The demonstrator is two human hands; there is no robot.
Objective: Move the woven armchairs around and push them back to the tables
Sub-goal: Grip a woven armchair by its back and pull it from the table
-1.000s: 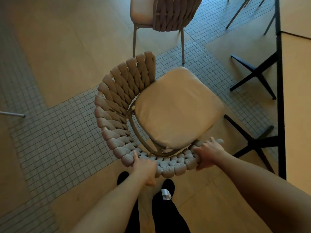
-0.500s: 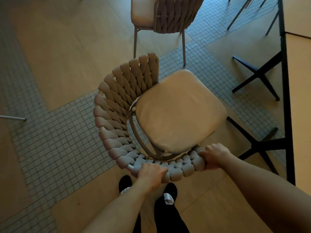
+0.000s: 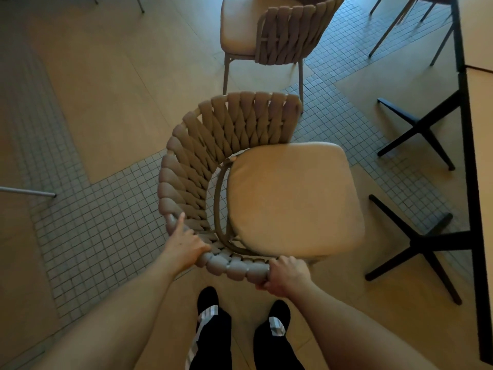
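Below the camera, a woven armchair (image 3: 240, 182) stands beside the table (image 3: 480, 156), whose top is cut off. Left hand (image 3: 184, 247) curls over its rim, forefinger extended; right hand (image 3: 285, 273) grips the rim's end. Chair legs are hidden.

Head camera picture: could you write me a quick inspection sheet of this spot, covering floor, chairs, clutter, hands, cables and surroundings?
Surface: floor of tan panels crossed by bands of small square tiles.
Job's things: woven armchair with cushion in front of the person; second woven armchair beyond it.
Clutter: nothing seen.
Grippers: left hand on the woven rim, forefinger extended; right hand closed round the rim's end.
Cables: nothing seen.
Surroundings: table at right on black cross-shaped bases; more chair legs at the top.
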